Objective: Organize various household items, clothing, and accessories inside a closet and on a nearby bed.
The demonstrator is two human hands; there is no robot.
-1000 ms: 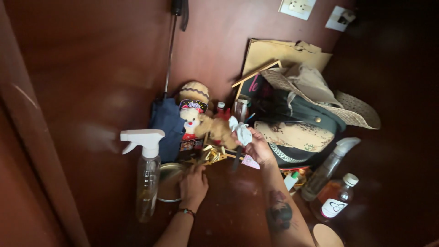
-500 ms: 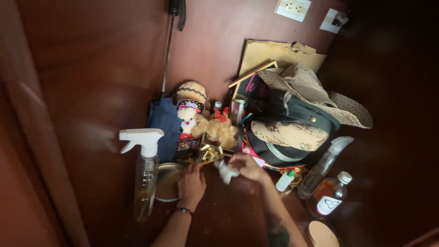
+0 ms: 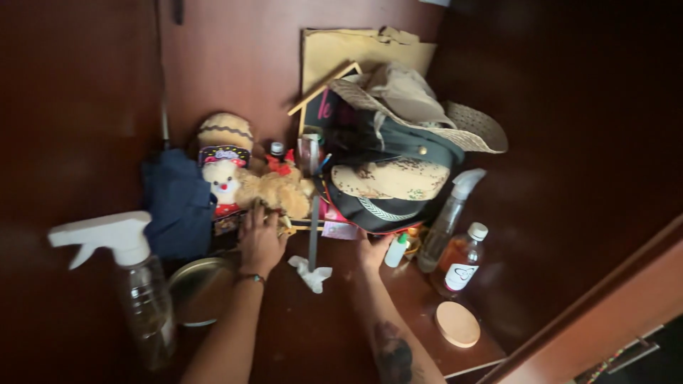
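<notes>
- Your left hand (image 3: 260,240) lies flat, fingers spread, on the clutter just below the tan plush teddy bear (image 3: 274,190); it grips nothing
- Your right hand (image 3: 375,249) reaches under the stack of hats – dark cap, camo cap (image 3: 390,179), woven straw hat (image 3: 469,128); fingers hidden, can't tell if it grips anything
- Crumpled white tissue (image 3: 310,273) lies loose on the dark red wood shelf (image 3: 324,334), btwn both hands, touching neither
- Small white dropper bottle (image 3: 395,250) just at 3 o'clock of right hand
- Clear spray bottle w/ white trigger (image 3: 128,274) at 9 o'clock, round metal lid (image 3: 199,290) beside it
</notes>
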